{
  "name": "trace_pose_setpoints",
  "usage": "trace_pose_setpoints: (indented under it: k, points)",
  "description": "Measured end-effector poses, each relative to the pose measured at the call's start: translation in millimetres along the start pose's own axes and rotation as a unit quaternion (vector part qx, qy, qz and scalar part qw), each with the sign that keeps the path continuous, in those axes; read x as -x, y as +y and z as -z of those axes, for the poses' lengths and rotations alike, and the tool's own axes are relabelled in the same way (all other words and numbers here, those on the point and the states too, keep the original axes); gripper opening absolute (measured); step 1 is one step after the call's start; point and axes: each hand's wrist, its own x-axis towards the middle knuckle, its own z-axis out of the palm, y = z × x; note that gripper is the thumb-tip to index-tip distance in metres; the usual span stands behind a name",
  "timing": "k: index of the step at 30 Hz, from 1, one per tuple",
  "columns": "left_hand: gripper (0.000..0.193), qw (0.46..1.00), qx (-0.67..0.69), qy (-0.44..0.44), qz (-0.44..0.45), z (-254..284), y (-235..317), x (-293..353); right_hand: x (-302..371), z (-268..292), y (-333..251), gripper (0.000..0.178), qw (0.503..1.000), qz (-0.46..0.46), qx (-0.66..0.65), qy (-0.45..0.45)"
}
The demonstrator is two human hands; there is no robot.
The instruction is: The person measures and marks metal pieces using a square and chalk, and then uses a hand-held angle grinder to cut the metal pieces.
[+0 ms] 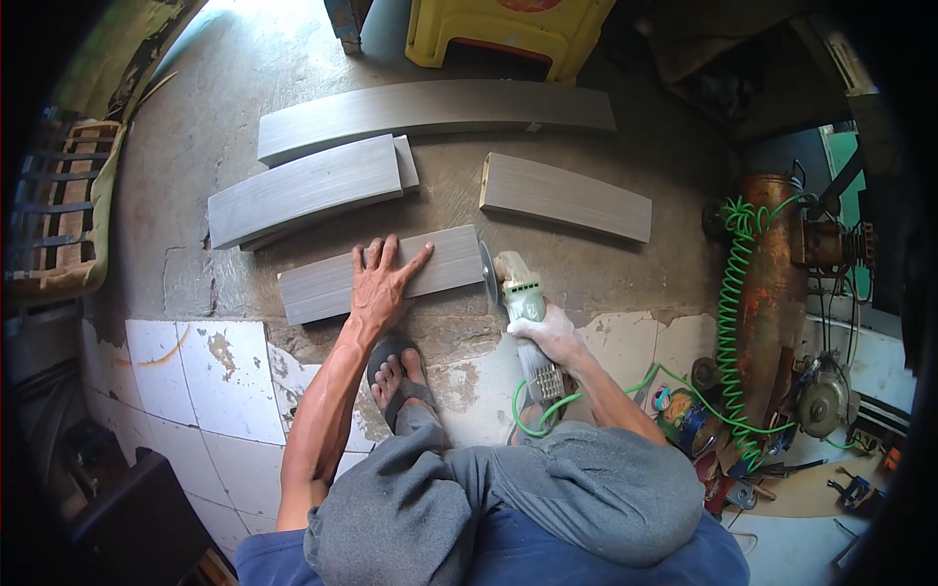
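My left hand (383, 283) lies spread on top of a grey rectangular metal bar (445, 264), pressing it against the floor. My right hand (555, 334) is wrapped round the body of a pale green angle grinder (525, 293). The grinder's disc (490, 276) stands at the right end of the bar; whether it touches the metal I cannot tell. Beyond the left hand rest stacked shorter metal pieces (303, 190). Another short metal bar (567, 198) with an open left end sits past the grinder.
A long metal bar (430, 109) lies farther back, below a yellow plastic stool (503, 34). At the right stands a rusty cylindrical tank (767, 283) with a green coiled hose (733, 322). Tools and a can (689, 422) crowd the lower right. My sandalled foot (403, 381) is close to the bar.
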Motion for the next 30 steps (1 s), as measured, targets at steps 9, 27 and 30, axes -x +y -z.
trace_pose_setpoints:
  k: [9, 27, 30]
  points:
    - [0.108, 1.0, -0.014, 0.007, -0.017, 2.9, 2.0, 0.8, -27.1, 4.9, -21.6, 0.037, 0.999, 0.043, -0.015, 0.004]
    - [0.113, 0.998, -0.021, -0.05, -0.032, 14.4, 1.5, -13.6, 15.9, 6.8, 40.1, 0.058, 0.999, -0.027, 0.016, 0.032]
    - [0.115, 0.995, -0.01, -0.097, -0.025, 25.7, 5.5, -22.3, 10.5, 12.6, 40.8, 0.059, 0.999, -0.038, -0.004, 0.013]
